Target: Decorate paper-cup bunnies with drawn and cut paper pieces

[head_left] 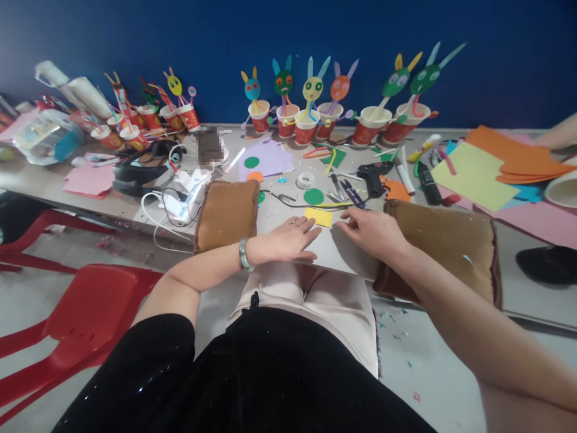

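My left hand (291,240) lies palm down at the table's front edge, its fingers spread beside a small yellow paper rectangle (318,217). On the other side of that paper is my right hand (372,228), its fingers curled, with the thumb and index fingertips apart; nothing shows between them. Behind the yellow paper lie a green paper circle (314,196), a roll of clear tape (305,180) and a black cable. Scissors (353,192) and a black glue gun (375,178) rest beyond my right hand.
Brown cushions (228,215) (444,249) flank my hands. Red cups (306,127) with paper rabbit figures line the back wall. A power strip (192,195) with cables is at left, coloured paper (473,174) at right. A red chair (97,313) stands lower left; another person's arm (559,133) enters at right.
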The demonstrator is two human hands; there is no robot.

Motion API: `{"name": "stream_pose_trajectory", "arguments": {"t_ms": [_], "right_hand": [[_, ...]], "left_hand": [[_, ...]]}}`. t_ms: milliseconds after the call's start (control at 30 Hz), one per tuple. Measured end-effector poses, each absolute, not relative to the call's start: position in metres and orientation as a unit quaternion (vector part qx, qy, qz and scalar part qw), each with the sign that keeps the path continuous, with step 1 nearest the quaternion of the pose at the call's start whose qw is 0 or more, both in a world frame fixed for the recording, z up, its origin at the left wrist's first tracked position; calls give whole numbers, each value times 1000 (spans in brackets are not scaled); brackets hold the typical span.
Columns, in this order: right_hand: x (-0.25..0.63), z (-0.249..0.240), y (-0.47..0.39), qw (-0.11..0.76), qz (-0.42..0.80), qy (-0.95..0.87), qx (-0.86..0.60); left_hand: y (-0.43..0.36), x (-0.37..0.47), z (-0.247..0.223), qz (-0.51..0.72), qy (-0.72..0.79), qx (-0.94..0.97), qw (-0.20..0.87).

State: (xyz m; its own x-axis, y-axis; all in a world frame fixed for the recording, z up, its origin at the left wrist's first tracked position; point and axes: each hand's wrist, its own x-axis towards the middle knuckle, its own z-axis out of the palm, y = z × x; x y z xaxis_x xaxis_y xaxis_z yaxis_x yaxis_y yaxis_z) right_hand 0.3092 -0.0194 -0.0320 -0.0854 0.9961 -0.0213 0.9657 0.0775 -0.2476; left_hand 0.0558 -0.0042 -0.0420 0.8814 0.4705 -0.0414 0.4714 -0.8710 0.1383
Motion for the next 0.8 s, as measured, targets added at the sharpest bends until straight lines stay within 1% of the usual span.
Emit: {"name": "stream_pose_trajectory", "arguments": {"t_ms": [100, 167, 267, 367, 433, 500, 800], "right_hand": [[321, -20, -11, 40, 88, -713, -695], [327, -13, -5, 5, 88, -706, -703], [332, -3, 5, -32, 90, -707, -701], [326, 9, 21, -27, 96, -706, -701], [317, 15, 35, -10, 115, -704, -701], [307, 18, 50, -4, 124, -699, -704], [285, 3, 92, -20, 132, -658, -741]], "left_hand": [[-7, 45, -36, 6, 240, 969, 53], [-9, 34, -25, -20, 252, 966, 56], [-9, 19, -3, -61, 323, 942, 62], [-5, 7, 14, -81, 455, 885, 47], [-2, 1, 18, -91, 535, 839, 35], [1, -3, 16, -98, 583, 806, 32], [12, -20, 10, -83, 602, 793, 33]]}}
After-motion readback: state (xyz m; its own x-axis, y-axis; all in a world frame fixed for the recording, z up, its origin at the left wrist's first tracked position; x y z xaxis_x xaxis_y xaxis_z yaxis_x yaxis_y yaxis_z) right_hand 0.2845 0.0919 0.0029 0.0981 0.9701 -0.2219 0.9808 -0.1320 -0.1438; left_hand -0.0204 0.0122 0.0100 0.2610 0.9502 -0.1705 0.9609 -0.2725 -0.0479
